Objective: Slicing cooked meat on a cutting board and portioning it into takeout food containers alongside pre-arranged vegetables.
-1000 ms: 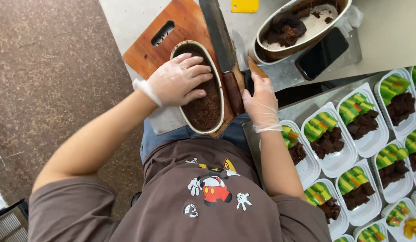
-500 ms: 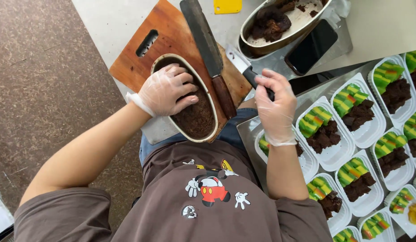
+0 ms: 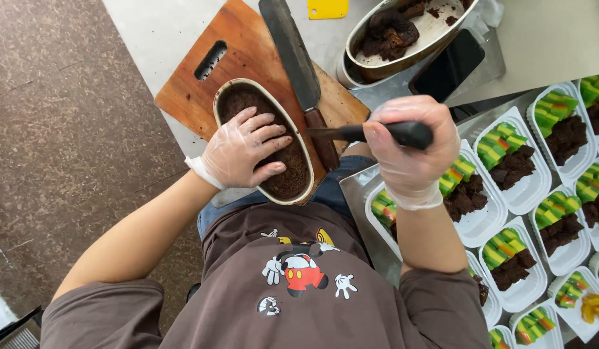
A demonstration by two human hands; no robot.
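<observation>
At frame centre on the board (image 3: 247, 71), the left hand (image 3: 244, 152) is lying open on the soft, crumbly-looking cake (image 3: 273, 148) in its stiff tin (image 3: 216, 106), while the right hand (image 3: 412, 148) is gripping a knife (image 3: 377, 132), blade at the tin's rim.

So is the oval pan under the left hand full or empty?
Full: dark brown cake fills the oval pan to its rim, with the left hand pressed flat on top.

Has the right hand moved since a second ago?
Yes. The right hand has lifted off the cake tin's right edge and drawn back from the big knife, now raised over the trays, gripping a black-handled knife.
</observation>
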